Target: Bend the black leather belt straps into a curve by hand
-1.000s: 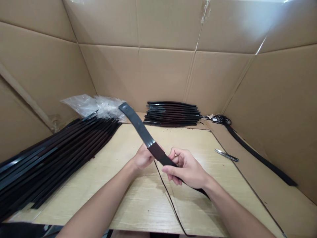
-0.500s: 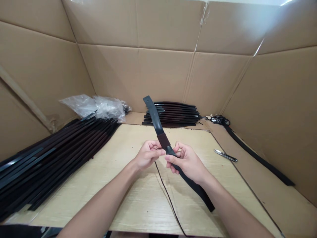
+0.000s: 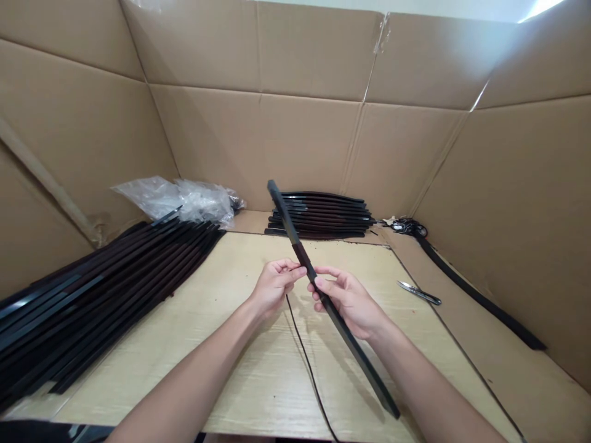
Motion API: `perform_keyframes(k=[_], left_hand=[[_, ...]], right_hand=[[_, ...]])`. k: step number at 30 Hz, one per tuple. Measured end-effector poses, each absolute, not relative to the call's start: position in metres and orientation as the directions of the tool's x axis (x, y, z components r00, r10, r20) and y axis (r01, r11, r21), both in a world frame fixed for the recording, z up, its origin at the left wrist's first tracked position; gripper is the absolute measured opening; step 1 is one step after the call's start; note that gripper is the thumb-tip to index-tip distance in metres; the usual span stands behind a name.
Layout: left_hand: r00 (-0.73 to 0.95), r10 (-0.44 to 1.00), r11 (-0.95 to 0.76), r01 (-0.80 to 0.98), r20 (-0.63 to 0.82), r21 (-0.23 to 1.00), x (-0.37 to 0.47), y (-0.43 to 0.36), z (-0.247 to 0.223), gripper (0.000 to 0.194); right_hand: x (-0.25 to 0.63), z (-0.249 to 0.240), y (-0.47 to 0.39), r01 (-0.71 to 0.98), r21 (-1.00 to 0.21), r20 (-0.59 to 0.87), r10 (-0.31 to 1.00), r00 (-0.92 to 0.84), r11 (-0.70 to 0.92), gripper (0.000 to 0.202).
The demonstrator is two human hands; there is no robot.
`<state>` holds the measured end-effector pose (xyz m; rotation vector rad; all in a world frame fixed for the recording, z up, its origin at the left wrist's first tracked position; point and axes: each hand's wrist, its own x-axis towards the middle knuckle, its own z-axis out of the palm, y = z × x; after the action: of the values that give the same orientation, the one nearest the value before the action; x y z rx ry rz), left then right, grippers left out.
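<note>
Head | black strip (image 3: 341, 327) turned edge-on since earlier | right fingers (image 3: 329, 287) holding

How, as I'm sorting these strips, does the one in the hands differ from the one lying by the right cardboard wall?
The held strip carries a dark reddish-brown band; the wall strip shows no such band. The held strip slants upward in the right hand, while the wall strip lies on cardboard. The held strip looks nearly straight; the wall strip curves. Both are long, narrow and dark.
</note>
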<state>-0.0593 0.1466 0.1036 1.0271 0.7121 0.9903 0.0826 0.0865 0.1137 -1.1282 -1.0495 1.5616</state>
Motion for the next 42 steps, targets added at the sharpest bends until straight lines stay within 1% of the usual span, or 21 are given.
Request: perform_keyframes(k=[2,6,9,12,14,19,25,28,30,33,34,37,42], left_hand=[[0.427,0.904,0.177,-0.319,-0.026,0.931,-0.0584,0.1460,0.1037,0.058],[0.452,0.892,0.177,-0.314,-0.018,0.933,-0.0594,0.1481,0.1017,0.054],[0.494,0.869,0.180,-0.305,-0.006,0.935,-0.0610,0.1497,0.1005,0.051],[0.556,0.831,0.188,-0.284,0.002,0.940,-0.0625,0.1495,0.1005,0.051],[0.557,0.830,0.187,-0.283,0.002,0.941,-0.0632,0.1492,0.1006,0.052],[0.499,0.866,0.168,-0.278,-0.007,0.946,-0.0631,0.1503,0.1001,0.050],[0.408,0.913,0.155,-0.291,-0.024,0.944,-0.0593,0.1491,0.1004,0.053],[0.389,0.921,0.158,-0.285,-0.037,0.945,-0.0583,0.1493,0.1001,0.053],[0.416,0.908,0.171,-0.273,-0.044,0.947,-0.0584,0.1503,0.0998,0.055],[0.472,0.880,0.193,-0.263,-0.048,0.945,-0.0597,0.1520,0.0994,0.059],[0.485,0.873,0.194,-0.264,-0.044,0.945,-0.0603,0.1523,0.0993,0.060],[0.528,0.848,0.202,-0.253,-0.040,0.946,-0.0621,0.1519,0.0991,0.058],[0.670,0.741,0.232,-0.217,-0.028,0.948,-0.0651,0.1517,0.0983,0.048]], right_hand=[[0.0821,0.1124,0.0875,-0.168,-0.958,-0.204,0.965,-0.164,-0.231,0.080],[0.0793,0.1112,0.0869,-0.157,-0.958,-0.216,0.964,-0.157,-0.241,0.070],[0.0776,0.1105,0.0852,-0.148,-0.963,-0.191,0.957,-0.220,-0.226,0.063],[0.0773,0.1093,0.0838,-0.114,-0.963,-0.198,0.932,-0.304,-0.243,0.059],[0.0773,0.1092,0.0830,-0.089,-0.967,-0.197,0.925,-0.324,-0.238,0.058],[0.0769,0.1132,0.0821,-0.057,-0.987,-0.133,0.960,-0.245,-0.151,0.058],[0.0791,0.1135,0.0873,-0.151,-0.980,-0.107,0.983,-0.149,-0.129,0.051],[0.0811,0.1112,0.0897,-0.150,-0.980,-0.113,0.985,-0.129,-0.132,0.050],[0.0816,0.1100,0.0901,-0.141,-0.979,-0.125,0.981,-0.145,-0.146,0.052],[0.0809,0.1097,0.0892,-0.147,-0.970,-0.170,0.972,-0.162,-0.194,0.068],[0.0806,0.1102,0.0887,-0.152,-0.965,-0.188,0.969,-0.163,-0.213,0.070],[0.0808,0.1123,0.0863,-0.137,-0.956,-0.232,0.953,-0.195,-0.261,0.066],[0.0817,0.1124,0.0821,-0.033,-0.944,-0.296,0.891,-0.344,-0.327,0.061]])
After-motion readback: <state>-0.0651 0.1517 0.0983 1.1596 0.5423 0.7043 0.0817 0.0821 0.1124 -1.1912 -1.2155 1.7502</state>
